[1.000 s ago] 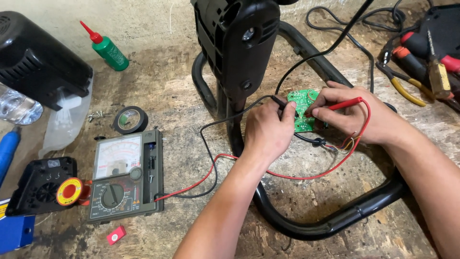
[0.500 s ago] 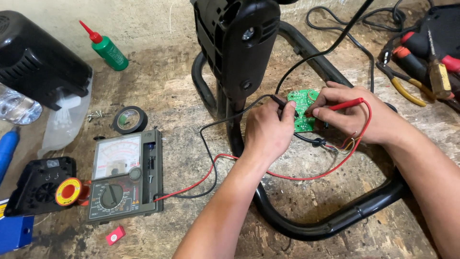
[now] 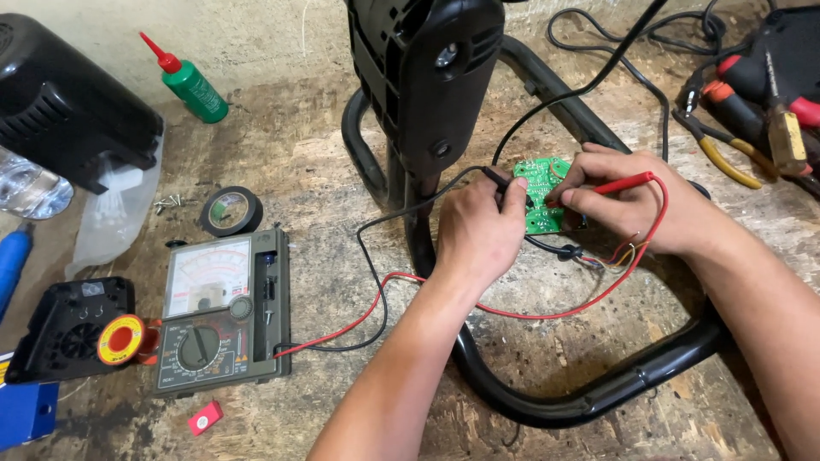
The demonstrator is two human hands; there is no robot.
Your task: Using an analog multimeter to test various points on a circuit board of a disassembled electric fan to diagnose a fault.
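- Against the pictures from a second and half a second before, almost nothing differs: both hands sit in the same place over the board, both probes lie at the same slant, and the meter, tape and bottle have not shifted.
- The left hand (image 3: 480,235) has its fingers (image 3: 515,189) drawn together and pinched on the black probe (image 3: 496,177), whose tip points toward the left edge of the green circuit board (image 3: 541,192).
- The right hand (image 3: 636,205) has its fingers (image 3: 574,196) closed on the red probe (image 3: 623,182); the probe lies nearly level across the knuckles, and its tip is hidden behind the fingertips over the board.
- The circuit board sits between the two hands, just right of the black upright housing (image 3: 427,77) and inside the curve of the black tubular base (image 3: 547,401); thin coloured wires (image 3: 617,254) leave its lower right side.
- The red lead (image 3: 547,312) loops from the right hand under both wrists and runs left to the analogue multimeter (image 3: 224,312); the black lead (image 3: 376,273) runs from the left hand down to the same meter.
- Near the meter lie a roll of black tape (image 3: 230,210), a spool of solder (image 3: 120,339) and a small red piece (image 3: 206,417).
- Further out on the worn wooden bench (image 3: 325,171) stand a green bottle with a red nozzle (image 3: 190,84) and, at the far right, pliers with yellow handles (image 3: 726,158).
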